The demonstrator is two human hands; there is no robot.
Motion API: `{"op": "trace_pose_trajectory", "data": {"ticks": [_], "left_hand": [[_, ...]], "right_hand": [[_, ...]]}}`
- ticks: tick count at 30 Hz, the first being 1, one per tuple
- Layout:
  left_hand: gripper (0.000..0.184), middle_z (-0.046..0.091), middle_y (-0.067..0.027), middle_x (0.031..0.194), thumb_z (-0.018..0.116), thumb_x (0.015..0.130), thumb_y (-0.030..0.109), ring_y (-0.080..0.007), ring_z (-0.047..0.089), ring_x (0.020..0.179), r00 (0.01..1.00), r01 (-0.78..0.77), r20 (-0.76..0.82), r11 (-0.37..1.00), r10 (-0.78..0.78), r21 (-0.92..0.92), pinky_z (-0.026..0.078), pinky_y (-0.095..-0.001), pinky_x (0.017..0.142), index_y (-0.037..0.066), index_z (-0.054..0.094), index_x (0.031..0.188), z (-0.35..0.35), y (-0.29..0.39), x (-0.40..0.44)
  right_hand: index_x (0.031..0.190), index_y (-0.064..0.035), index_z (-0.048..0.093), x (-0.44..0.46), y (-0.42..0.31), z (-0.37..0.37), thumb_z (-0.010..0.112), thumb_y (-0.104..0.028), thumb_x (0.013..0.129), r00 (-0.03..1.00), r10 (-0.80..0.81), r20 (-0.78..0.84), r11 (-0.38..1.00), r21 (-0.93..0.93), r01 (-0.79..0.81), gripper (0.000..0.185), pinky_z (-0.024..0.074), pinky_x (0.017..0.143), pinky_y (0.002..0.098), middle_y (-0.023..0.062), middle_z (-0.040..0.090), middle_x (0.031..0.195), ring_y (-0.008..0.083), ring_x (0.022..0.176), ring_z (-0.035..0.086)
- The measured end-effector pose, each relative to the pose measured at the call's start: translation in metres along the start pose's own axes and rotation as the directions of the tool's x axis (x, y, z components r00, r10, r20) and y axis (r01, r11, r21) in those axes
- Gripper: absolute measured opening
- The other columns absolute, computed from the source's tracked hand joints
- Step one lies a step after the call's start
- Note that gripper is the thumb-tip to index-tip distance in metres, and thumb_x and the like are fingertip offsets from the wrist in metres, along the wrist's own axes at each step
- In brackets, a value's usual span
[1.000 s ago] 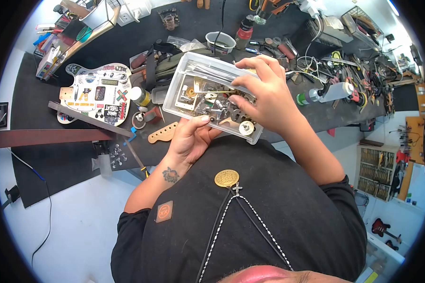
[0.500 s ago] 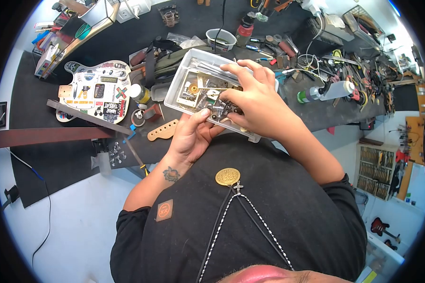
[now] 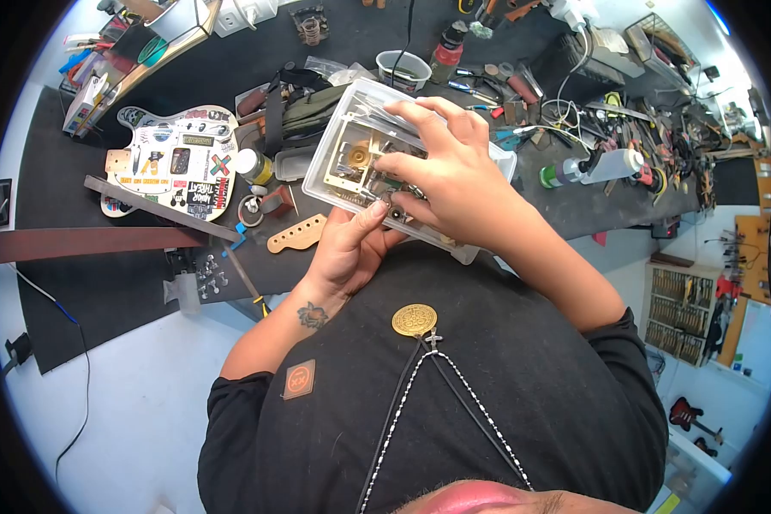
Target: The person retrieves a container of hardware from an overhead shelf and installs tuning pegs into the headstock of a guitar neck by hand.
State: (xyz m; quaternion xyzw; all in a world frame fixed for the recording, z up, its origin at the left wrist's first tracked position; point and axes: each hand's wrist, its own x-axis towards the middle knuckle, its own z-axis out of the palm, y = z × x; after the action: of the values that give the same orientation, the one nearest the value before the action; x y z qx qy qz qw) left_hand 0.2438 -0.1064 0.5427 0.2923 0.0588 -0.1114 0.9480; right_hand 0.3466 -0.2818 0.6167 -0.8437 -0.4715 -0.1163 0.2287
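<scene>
A clear plastic box (image 3: 320, 168) full of small metal guitar hardware is tilted in front of my chest. My left hand (image 3: 356, 248) supports it from below, its thumb over the near rim. Inside the box is my right hand (image 3: 450, 167), fingers bent down among the metal parts (image 3: 357, 155). Its thumb and index finger are close together at the parts. Whether anything is pinched between them is hidden.
A sticker-covered guitar body (image 3: 176, 163) lies on the bench at left, near a metal straightedge (image 3: 158, 208). A wooden guitar headstock (image 3: 296, 234) sits left of my left hand. Tools (image 3: 651, 163) crowd the right, with a spray bottle (image 3: 612, 163).
My right hand has shifted slightly left inside the box, and its fingers have moved among the parts. The box has moved a little. My left hand still holds it.
</scene>
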Motion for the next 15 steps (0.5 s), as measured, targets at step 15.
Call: {"op": "trace_pose_trajectory", "data": {"ticks": [15], "left_hand": [[0.057,0.057,-0.0131,0.146,0.065,0.106,0.013,-0.0260,0.063,0.133,0.999,0.034,-0.040,0.999,-0.033,0.030,0.060,-0.0491,0.108,0.007,0.039,0.157,0.000,0.004,0.000]], "right_hand": [[0.093,-0.0177,0.082,0.012,0.003,0.015,0.083,-0.020,0.075,0.992,-0.102,0.077,0.991,-0.073,0.108,0.019,0.0370,0.109,0.0543,0.0056,0.059,0.150,0.0353,0.139,0.048]]}}
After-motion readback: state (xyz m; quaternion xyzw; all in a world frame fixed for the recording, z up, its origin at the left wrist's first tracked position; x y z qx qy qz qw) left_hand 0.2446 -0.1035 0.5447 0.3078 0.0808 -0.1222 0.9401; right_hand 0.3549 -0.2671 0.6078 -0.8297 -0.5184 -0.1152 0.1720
